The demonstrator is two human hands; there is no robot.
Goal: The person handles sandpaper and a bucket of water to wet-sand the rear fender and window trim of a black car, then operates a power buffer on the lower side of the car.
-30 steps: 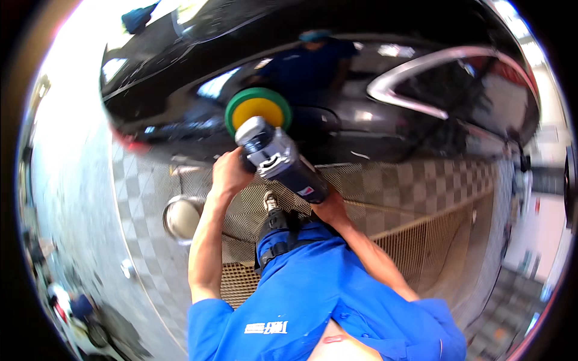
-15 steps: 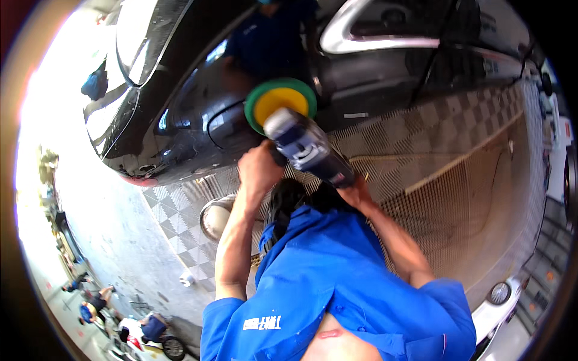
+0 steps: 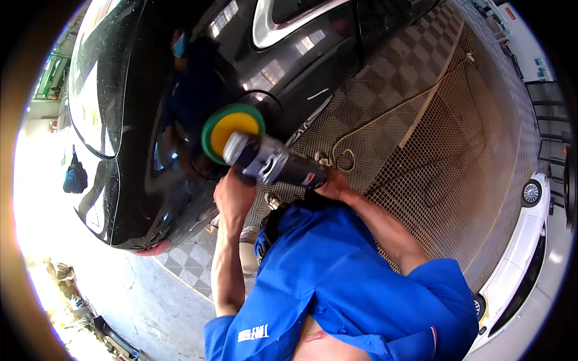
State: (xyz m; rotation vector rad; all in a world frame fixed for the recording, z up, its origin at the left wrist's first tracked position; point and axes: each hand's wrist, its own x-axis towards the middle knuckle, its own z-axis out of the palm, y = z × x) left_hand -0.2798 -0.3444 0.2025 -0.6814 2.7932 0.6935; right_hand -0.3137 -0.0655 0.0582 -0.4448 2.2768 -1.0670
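Both my hands hold a power polisher (image 3: 282, 167) with a dark body and a silver-grey head. Its round pad (image 3: 232, 129), yellow with a green rim, faces the glossy black car's rear side panel (image 3: 150, 114) and appears to lie against it. My left hand (image 3: 235, 195) is closed round the handle beside the polisher's head. At the back end of the body, my right hand (image 3: 333, 184) is wrapped round the grip, its fingers partly hidden. A round fuel-flap outline on the panel is partly covered by the pad.
A yellow cord (image 3: 373, 123) runs over the patterned floor tiles (image 3: 397, 81) on the right, beside a floor grating (image 3: 451, 150). A pale rounded container (image 3: 248, 253) stands near my legs. A white car (image 3: 521, 256) is parked at the far right. A dark blue item (image 3: 75, 171) hangs at the left.
The view has turned and shifted, so the car and floor appear rotated. The polisher sits lower and further left in the picture, its body tilted more sideways. Both hands keep their hold.
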